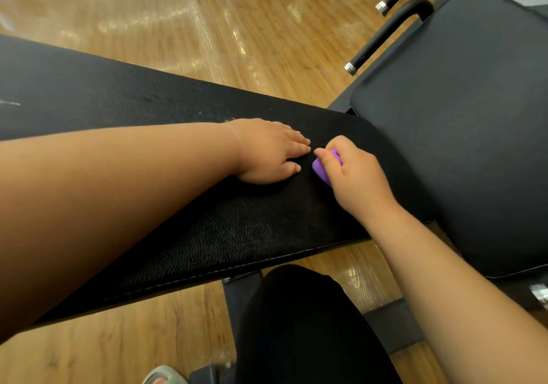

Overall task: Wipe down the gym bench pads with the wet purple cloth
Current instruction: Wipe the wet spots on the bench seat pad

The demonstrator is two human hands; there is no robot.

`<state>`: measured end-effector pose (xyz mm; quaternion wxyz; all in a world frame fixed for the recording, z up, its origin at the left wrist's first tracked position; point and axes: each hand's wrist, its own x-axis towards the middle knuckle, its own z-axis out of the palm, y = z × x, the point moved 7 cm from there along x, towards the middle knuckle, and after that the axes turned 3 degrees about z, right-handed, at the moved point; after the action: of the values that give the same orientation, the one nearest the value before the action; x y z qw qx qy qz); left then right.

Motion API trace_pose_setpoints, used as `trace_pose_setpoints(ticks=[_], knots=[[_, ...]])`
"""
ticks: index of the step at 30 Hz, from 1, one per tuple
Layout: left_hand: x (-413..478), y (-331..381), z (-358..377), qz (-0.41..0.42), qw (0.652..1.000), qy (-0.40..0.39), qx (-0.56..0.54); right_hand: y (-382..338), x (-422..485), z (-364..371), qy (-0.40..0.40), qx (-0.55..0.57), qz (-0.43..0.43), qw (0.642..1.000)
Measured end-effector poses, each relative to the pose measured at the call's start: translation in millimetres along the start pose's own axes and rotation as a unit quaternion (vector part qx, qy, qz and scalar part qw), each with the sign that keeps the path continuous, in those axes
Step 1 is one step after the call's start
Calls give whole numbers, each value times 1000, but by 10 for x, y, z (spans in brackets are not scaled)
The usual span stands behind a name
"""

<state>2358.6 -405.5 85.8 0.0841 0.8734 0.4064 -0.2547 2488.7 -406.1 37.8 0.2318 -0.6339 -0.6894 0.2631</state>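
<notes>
Two hands work on the long black grained-leatherette bench pad (252, 235). The left hand (267, 152) lies flat with straight fingers pressing on the pad near its right end. Just beside its fingertips, the right hand (355, 176) is curled round a small bunched purple cloth (321, 170), holding it against the pad midway between the long edges.

The cloth looks soft, light and limp. Being wet, it should cling and drag on the grain rather than slide freely. Bunched in the palm with fingers over the top seems the surest hold, and spreading it would cover more surface. The smoother black seat pad (459, 131) past the right end will likely wipe more easily, its rounded corners needing wrapped fingertips.
</notes>
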Motion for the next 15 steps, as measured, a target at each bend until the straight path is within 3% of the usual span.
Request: trace_pose_setpoints(ticks=[2,7,12,15], knots=[[1,-5,3,3,1000,3,-2,-11,-4,-10,-11,5,-15,1000],[8,-8,9,1,1000,2,1,273,170,-100,11,-1,70,997],[16,-8,11,0,1000,-4,-4,-13,-37,-15,-6,7,-26,1000],[17,1,8,0,1000,-6,-3,174,55,-60,-21,11,1,1000]])
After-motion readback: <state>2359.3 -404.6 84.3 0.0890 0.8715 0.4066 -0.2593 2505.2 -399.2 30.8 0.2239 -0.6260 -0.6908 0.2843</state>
